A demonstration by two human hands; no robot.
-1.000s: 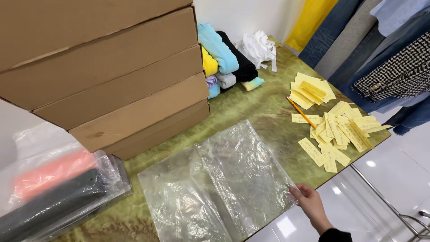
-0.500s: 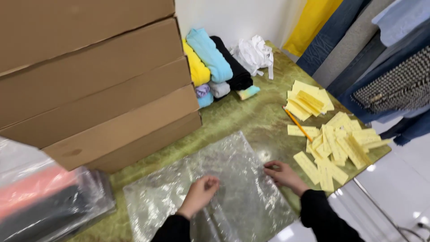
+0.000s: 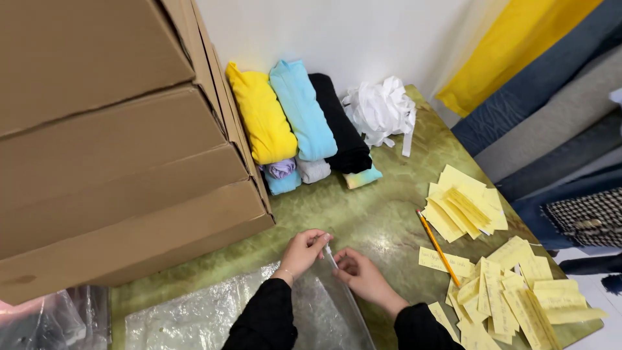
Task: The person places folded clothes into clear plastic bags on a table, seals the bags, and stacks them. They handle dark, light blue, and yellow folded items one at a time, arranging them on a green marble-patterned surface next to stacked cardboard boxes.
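Observation:
My left hand (image 3: 303,251) and my right hand (image 3: 357,273) meet at the far edge of a clear plastic bag (image 3: 201,314) that lies flat on the green marbled table (image 3: 382,217). Both hands pinch the bag's top edge between fingers and thumbs, the left slightly higher than the right. Black sleeves cover both forearms. The bag's near part is partly hidden under my arms.
Stacked cardboard boxes (image 3: 110,149) fill the left. Rolled garments in yellow (image 3: 262,116), light blue (image 3: 301,107) and black (image 3: 337,120) lie against the wall, beside a white fabric bundle (image 3: 381,110). Yellow paper slips (image 3: 495,285) and a pencil (image 3: 438,246) lie at the right. Hanging clothes (image 3: 557,123) border the table.
My view has moved closer and toward the wall. Both hands have come together from apart on the bag's surface to its far edge, and now pinch it.

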